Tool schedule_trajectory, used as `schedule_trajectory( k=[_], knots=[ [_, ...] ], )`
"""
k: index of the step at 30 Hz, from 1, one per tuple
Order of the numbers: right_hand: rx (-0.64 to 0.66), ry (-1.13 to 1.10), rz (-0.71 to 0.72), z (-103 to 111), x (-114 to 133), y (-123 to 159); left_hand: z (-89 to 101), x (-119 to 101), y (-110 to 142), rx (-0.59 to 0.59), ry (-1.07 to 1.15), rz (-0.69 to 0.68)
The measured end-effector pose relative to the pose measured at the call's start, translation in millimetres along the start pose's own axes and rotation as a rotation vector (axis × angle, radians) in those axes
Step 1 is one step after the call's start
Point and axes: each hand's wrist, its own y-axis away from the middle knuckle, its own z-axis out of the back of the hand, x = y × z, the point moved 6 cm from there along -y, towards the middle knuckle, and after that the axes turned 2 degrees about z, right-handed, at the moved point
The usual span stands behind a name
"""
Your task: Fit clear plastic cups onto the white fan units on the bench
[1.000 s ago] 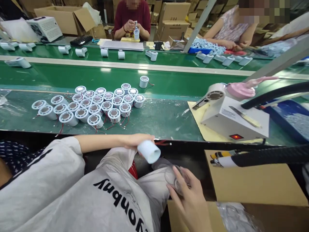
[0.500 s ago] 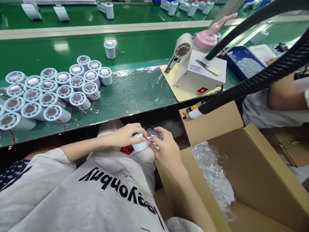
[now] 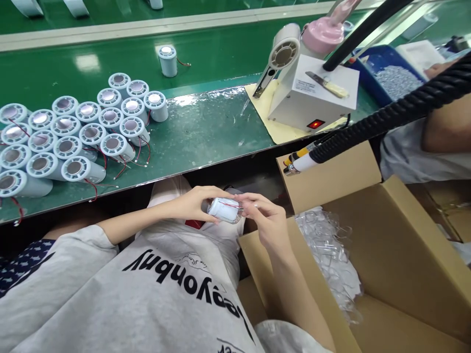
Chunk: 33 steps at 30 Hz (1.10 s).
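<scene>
Over my lap I hold a small white cylinder [image 3: 225,209] with thin red wires, lying sideways inside a clear plastic sleeve. My left hand [image 3: 193,203] grips its left end with curled fingers. My right hand [image 3: 265,216] pinches the right end, where the clear sleeve sits. Both hands are just below the near edge of the green bench [image 3: 206,132]. A cluster of several like white cylinders [image 3: 73,137] with red wires stands on the bench to my left.
A white box machine [image 3: 312,93] with a red light sits on yellow paper at right. A black corrugated hose [image 3: 390,117] crosses above an open cardboard box [image 3: 390,255] holding clear plastic sleeves [image 3: 327,255]. A lone cylinder [image 3: 168,60] stands on the conveyor. Another person's arm [image 3: 441,132] is at far right.
My hands came together from apart: the right hand brought the clear sleeve up onto the cylinder held in the left. The view tilted down and right.
</scene>
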Motion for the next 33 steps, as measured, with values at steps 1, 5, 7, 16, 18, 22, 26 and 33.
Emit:
schedule_trajectory(
  k=[1,5,7,16,18,22,26,33],
  knots=[
    [0.033,-0.013,0.011,0,0,0,-0.3,0,1,-0.003,0.068,0.039],
    [0.140,0.210,0.187,-2,7,8,0.0,-4,5,-0.037,0.298,0.181],
    [0.137,0.279,0.233,-3,8,14,-0.8,-9,6,-0.007,0.317,0.192],
    [0.128,0.046,0.015,-2,-1,26,1.5,-29,7,0.067,0.178,-0.015],
    [0.136,0.019,-0.016,-2,-2,27,1.0,-30,9,0.076,0.151,-0.030],
    [0.140,-0.004,-0.071,-1,-5,28,-0.2,-31,11,0.092,0.121,-0.047],
    [0.144,-0.063,-0.112,-2,-6,29,0.0,-33,13,0.101,0.088,-0.066],
    [0.193,-0.121,-0.180,-9,-1,25,-0.2,-37,12,0.125,0.068,-0.077]
  ],
)
